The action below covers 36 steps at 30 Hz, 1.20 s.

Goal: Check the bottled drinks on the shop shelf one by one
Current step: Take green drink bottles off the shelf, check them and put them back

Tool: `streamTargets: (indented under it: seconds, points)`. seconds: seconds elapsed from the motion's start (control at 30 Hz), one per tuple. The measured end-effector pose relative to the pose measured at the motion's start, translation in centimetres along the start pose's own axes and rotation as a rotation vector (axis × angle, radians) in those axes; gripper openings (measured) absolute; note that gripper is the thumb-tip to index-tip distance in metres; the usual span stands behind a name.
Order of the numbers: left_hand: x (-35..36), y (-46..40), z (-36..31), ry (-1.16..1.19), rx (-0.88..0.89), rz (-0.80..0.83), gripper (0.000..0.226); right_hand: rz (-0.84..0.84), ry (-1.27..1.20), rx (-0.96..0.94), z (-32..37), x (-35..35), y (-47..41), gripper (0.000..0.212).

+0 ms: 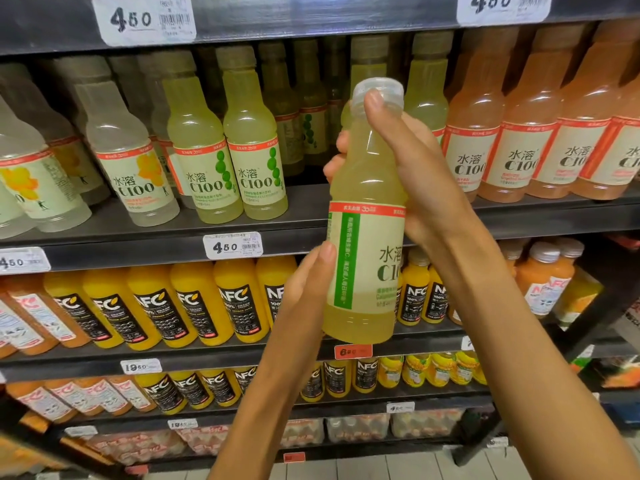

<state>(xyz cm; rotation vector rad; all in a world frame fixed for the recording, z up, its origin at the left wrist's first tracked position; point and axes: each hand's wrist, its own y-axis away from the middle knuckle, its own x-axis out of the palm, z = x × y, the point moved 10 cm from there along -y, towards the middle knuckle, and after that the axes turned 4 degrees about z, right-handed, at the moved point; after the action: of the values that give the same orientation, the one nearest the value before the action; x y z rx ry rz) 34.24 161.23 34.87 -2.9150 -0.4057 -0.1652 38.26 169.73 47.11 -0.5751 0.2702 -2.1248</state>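
Bottle (363,216) of pale green drink is held upright off the shelf (156,233), in front of its row, so the label can be read; the right grip (408,168) wraps its shoulder with the thumb up by the cap, while the left grip (308,282) steadies the lower label side with a thumb, likely to turn it

A gap (318,174) opens on the shelf (311,216) just behind the hands (415,161), between green bottles (254,157) leftward and pink bottles (474,143) rightward; rear bottles (311,109) block its back.
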Motion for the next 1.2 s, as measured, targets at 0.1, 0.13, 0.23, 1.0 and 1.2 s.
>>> streamTargets:
  seconds: [0.1, 0.13, 0.23, 1.0, 1.2]
  points:
    - [0.4, 0.0, -1.5, -0.123, 0.101, 0.016, 0.042, -0.016, 0.095, -0.040, 0.5, -0.1, 0.3, 0.024]
    - [0.5, -0.2, -1.5, -0.167, 0.112, 0.012, 0.044, -0.002, 0.128, -0.060, 0.7, 0.0, 0.5, 0.025]
    - [0.3, -0.9, -1.3, -0.245, 0.139, -0.006, 0.049, 0.097, 0.238, -0.165, 1.4, 0.9, 1.2, 0.026]
    - [0.8, 0.4, -0.1, -0.023, -0.002, 0.140, 0.074, 0.127, -0.042, 0.060, -1.7, 0.1, 0.0, 0.033]
    - [0.2, 0.7, -0.7, -0.121, -0.039, 0.075, 0.047, 0.005, 0.083, 0.155, -1.9, -1.3, -0.8, 0.030]
